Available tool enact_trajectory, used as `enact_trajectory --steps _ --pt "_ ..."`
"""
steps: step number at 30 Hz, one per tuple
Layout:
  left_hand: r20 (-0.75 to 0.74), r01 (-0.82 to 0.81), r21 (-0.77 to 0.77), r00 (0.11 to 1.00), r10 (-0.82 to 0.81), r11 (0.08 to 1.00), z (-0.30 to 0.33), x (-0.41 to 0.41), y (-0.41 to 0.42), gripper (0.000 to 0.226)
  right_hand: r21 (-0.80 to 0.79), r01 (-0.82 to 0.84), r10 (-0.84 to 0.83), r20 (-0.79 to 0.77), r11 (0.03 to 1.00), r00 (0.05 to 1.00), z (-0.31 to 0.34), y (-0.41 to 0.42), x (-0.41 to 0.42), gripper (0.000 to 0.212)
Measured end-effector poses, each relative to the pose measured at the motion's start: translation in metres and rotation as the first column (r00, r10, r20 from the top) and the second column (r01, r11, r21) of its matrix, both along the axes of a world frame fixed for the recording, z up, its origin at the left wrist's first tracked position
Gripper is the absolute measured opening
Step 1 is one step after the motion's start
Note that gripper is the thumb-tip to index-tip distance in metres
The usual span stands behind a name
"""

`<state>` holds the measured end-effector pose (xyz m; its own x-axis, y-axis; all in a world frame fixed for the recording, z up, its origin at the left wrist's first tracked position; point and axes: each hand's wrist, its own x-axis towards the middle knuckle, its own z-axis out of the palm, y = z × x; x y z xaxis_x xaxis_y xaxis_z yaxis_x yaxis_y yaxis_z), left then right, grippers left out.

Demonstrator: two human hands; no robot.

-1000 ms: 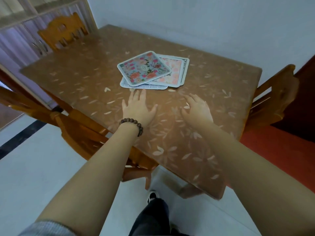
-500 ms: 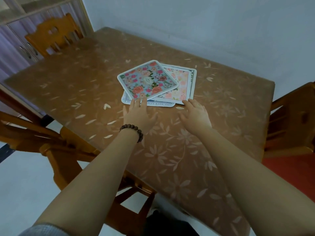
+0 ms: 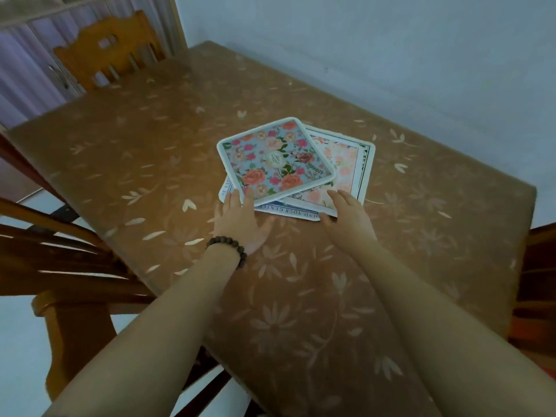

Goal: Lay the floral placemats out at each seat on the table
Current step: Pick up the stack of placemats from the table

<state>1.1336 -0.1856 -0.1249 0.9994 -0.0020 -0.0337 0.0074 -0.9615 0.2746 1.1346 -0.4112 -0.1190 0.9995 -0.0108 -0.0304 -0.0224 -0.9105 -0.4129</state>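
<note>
A loose stack of floral placemats lies mid-table. The top placemat is blue with pink and red flowers and a white rim. Under it a pale pink placemat sticks out to the right, and a blue-bordered one with lettering shows at the near edge. My left hand, with a bead bracelet on its wrist, lies flat and open, its fingertips touching the stack's near left corner. The fingers of my right hand rest on the stack's near right edge, spread and holding nothing.
The table has a brown cover with a pale leaf pattern. A wooden chair stands at the far left end, another chair at the near left side, a third at the right. A wall runs along the table's far side.
Both hands have slid forward across the table from bare cover to the near edge of the placemat stack. The view has moved closer to the table.
</note>
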Motion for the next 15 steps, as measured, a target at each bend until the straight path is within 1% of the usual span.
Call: enact_trajectory --steps 3,7,9,12,15 --pt "-0.03 -0.046 -0.028 0.999 0.045 0.999 -0.026 0.036 0.004 0.079 0.021 -0.001 0.002 -0.048 1.0 0.999 -0.025 -0.003 0.04 0.063" --pt "-0.138 -0.104 -0.044 0.986 0.097 0.994 -0.071 0.076 0.009 0.083 0.044 -0.02 0.024 -0.098 0.999 0.995 -0.068 0.004 0.081 0.065" --pt "-0.164 -0.131 -0.05 0.979 0.122 0.99 -0.09 0.087 0.01 0.083 0.026 -0.04 0.043 -0.13 0.999 0.991 -0.086 0.011 0.094 0.066" --pt "-0.119 -0.155 -0.034 0.982 0.15 0.987 -0.11 0.093 0.005 0.083 -0.066 -0.072 0.063 -0.137 0.995 0.989 -0.106 0.021 0.104 0.066" --pt "-0.063 -0.132 -0.022 0.99 0.13 0.991 -0.115 0.093 -0.004 0.083 -0.088 -0.056 0.044 -0.138 0.995 0.989 -0.112 0.028 0.108 0.066"
